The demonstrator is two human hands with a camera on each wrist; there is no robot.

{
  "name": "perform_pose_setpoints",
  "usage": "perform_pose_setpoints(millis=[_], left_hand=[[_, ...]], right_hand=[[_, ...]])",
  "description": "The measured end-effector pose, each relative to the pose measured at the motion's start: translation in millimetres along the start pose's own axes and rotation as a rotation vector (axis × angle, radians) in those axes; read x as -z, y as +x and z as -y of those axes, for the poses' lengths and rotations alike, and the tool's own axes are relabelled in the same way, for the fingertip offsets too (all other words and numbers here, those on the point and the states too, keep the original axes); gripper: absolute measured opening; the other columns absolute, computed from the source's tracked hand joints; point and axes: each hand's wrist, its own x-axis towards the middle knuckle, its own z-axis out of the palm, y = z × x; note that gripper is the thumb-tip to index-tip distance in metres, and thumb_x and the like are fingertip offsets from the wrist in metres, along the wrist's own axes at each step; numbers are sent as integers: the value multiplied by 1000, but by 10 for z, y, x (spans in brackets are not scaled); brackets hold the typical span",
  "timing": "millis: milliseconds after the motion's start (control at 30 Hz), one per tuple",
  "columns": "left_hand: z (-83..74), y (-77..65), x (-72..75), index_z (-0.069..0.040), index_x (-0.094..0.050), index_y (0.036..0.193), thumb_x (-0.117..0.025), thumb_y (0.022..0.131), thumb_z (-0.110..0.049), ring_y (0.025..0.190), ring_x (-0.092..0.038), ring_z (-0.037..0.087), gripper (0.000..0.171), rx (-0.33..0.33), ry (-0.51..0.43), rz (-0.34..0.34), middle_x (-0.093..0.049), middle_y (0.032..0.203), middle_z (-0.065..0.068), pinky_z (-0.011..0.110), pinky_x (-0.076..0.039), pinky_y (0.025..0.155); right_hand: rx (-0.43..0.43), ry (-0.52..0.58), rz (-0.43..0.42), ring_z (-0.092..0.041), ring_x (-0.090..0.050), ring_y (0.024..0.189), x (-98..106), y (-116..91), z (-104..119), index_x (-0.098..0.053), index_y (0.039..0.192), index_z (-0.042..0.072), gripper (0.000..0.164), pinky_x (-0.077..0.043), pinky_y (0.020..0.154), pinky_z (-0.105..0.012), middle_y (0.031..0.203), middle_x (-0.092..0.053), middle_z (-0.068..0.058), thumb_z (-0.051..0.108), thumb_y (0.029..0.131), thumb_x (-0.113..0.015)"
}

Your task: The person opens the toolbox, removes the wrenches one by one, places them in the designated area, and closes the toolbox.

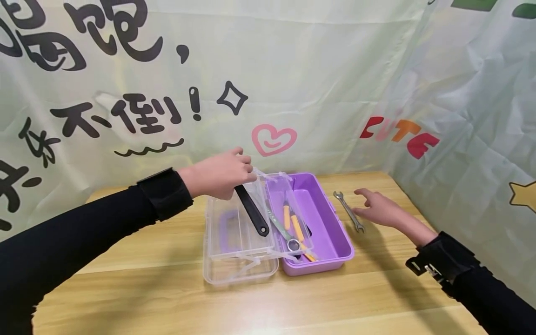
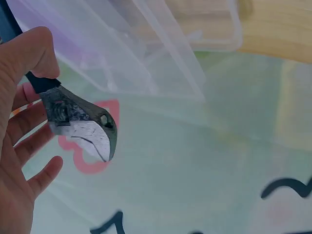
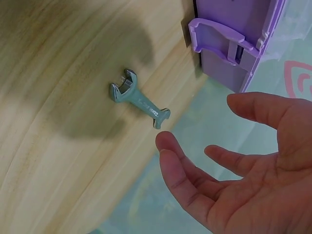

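Seen from the head view, the double-ended wrench (image 1: 349, 211) lies on the counter (image 1: 167, 298) at nine o'clock from the nearer right hand (image 1: 378, 208), long axis eleven-to-five, right fingers parted and empty, left hand (image 1: 217, 176) gripping the black-handled tool (image 1: 252, 211).

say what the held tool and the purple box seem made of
Held tool: head probably metal, given its shiny silvery patches; handle smooth black, perhaps plastic or coated metal. Purple box: likely moulded plastic, lightly glossy, from its sheen and rounded corners.

The cloth backdrop (image 1: 326, 93) bears black "不倒!" and, in 4 coloured letters, "CUTE". Lettering on the wrench (image 3: 141, 101) is illegible.
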Motion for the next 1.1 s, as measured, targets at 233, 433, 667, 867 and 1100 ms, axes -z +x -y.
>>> perform_pose_setpoints(millis=[233, 433, 667, 867, 1100], left_hand=[[2, -249, 151, -10, -60, 83, -64, 70, -4, 68, -54, 23, 15, 64, -2, -3, -58, 69, 1, 38, -39, 75], [-50, -443, 327, -10, -62, 88, -70, 70, -7, 63, -54, 22, 19, 100, -1, -29, -55, 69, 1, 36, -40, 71], [-104, -631, 520, -10, -60, 84, -68, 72, -4, 58, -45, 21, 16, 140, 66, -189, -47, 70, 1, 33, -39, 59], [-184, -729, 605, -9, -53, 81, -61, 72, 1, 51, -34, 17, 16, 178, 73, -323, -41, 71, 1, 27, -23, 46], [-351, -759, 536, -9, -54, 82, -69, 76, -8, 45, -28, 10, 17, 261, -50, -452, -43, 71, -1, 24, -20, 43]], right_hand=[[30, 21, 4, -49, -62, 104, 27, -38, -14, -37, 144, -18, 66, -53, 80, -55, 115, -60, -40, 23, 100, -64], [48, 14, -19, -43, -64, 97, 84, -50, 15, -37, 145, -17, 66, -53, 77, -53, 109, -61, -36, 22, 100, -64], [79, 51, -56, -40, -65, 96, 194, -64, 148, -34, 149, -14, 66, -54, 75, -50, 115, -58, -38, 22, 102, -63], [89, 81, -93, -41, -69, 99, 396, -126, 374, -31, 153, -11, 67, -56, 77, -47, 122, -57, -37, 23, 104, -60], [127, 94, -199, -41, -67, 109, 663, -244, 751, -32, 158, 3, 66, -55, 86, -55, 130, -60, -30, 31, 105, -60]])
